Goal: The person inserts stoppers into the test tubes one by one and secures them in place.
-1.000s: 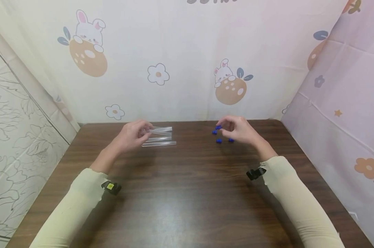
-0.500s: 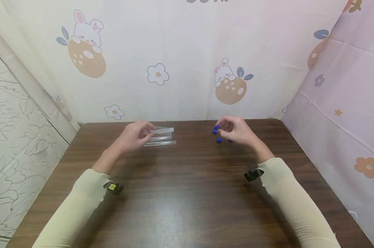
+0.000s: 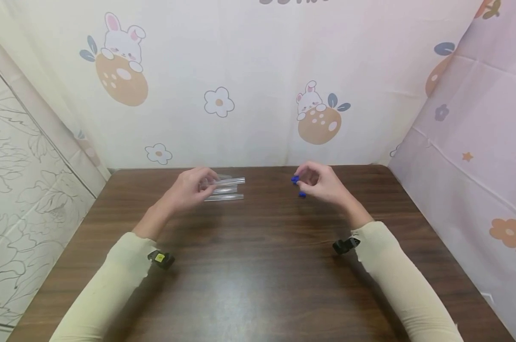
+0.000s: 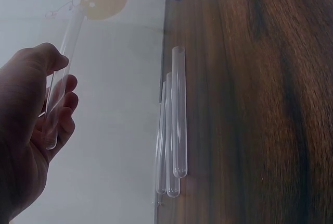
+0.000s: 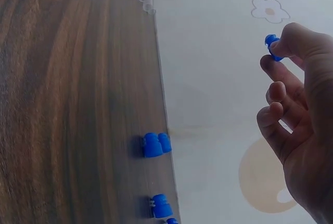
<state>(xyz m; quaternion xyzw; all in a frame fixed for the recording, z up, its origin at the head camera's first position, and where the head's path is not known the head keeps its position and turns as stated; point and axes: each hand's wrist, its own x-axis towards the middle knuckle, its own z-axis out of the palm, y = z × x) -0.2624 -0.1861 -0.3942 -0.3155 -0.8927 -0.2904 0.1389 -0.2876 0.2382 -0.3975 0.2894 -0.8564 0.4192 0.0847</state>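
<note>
My left hand (image 3: 187,190) grips a clear glass test tube (image 4: 72,39), thumb on one side and curled fingers on the other. The tube slants, its rounded end down by the palm in the left wrist view. Below it, several more test tubes (image 4: 179,109) lie side by side on the table. My right hand (image 3: 324,184) pinches a small blue stopper (image 5: 272,47) between thumb and index finger, raised above the table. Several other blue stoppers (image 5: 152,145) stand under that hand, partly hidden by it in the head view.
The brown wood-grain table (image 3: 249,266) runs back to a wall hung with printed cloth (image 3: 258,128). A similar cloth (image 3: 467,185) closes off the right side. A small black camera sits on each wrist.
My left hand has shifted slightly right with the test tube, which now sticks out farther past the lying ones. My right hand has moved slightly left with the blue stopper.
</note>
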